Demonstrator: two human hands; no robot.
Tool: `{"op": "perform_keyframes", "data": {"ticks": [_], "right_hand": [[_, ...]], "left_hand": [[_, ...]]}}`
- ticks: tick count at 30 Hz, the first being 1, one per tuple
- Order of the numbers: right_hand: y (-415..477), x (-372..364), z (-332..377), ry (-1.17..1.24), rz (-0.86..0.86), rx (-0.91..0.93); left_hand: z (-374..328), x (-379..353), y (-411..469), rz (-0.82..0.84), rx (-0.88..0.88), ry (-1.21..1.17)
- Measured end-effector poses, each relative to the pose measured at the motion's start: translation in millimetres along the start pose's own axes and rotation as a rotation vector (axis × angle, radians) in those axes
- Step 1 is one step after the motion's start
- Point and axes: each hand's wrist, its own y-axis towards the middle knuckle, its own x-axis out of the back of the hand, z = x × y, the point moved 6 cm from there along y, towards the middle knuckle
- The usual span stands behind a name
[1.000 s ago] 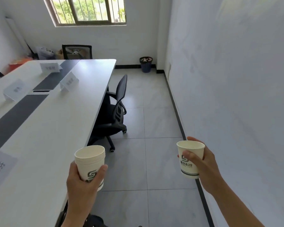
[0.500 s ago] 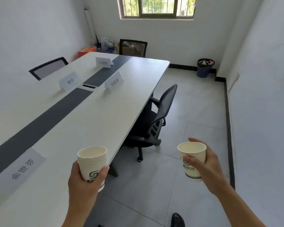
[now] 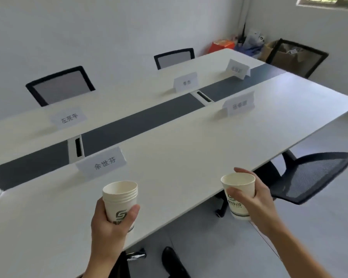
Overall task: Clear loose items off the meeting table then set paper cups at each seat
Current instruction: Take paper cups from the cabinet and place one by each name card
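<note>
My left hand [image 3: 111,227] grips a nested stack of white paper cups [image 3: 120,199] with a grey logo, held upright over the near edge of the long white meeting table [image 3: 189,141]. My right hand [image 3: 255,203] holds a single paper cup [image 3: 238,189] of the same kind, upright, at the table's near edge beside a black mesh chair [image 3: 313,175]. White paper name cards stand on the table: one [image 3: 103,162] just beyond the stack, another [image 3: 239,104] further right, and three on the far side.
A dark grey strip with cable slots [image 3: 141,121] runs down the table's middle. Black chairs stand at the far side [image 3: 60,85] [image 3: 174,57] and at the far end [image 3: 295,57]. Boxes and bags [image 3: 249,43] sit in the far corner. My shoe [image 3: 173,259] shows on the grey tiled floor.
My view has swung left from the aisle and wall onto the table top. Both hands still hold their cups and now hover at the table's near edge.
</note>
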Motion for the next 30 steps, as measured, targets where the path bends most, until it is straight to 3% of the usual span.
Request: {"op": "perform_keyframes", "data": {"ticks": [14,23,30], "right_hand": [[205,-180,-1,-0.3,0.174,-0.02],[327,-326,-48,-0.477,0.414,0.006],[393,-412,-88,-0.575,0.488,0.007]], "left_hand": [[33,36,173,-0.178,0.078,-0.073],[76,77,178,-0.424,0.304,0.006],[85,76,183,-0.554,0.418,0.085]]}}
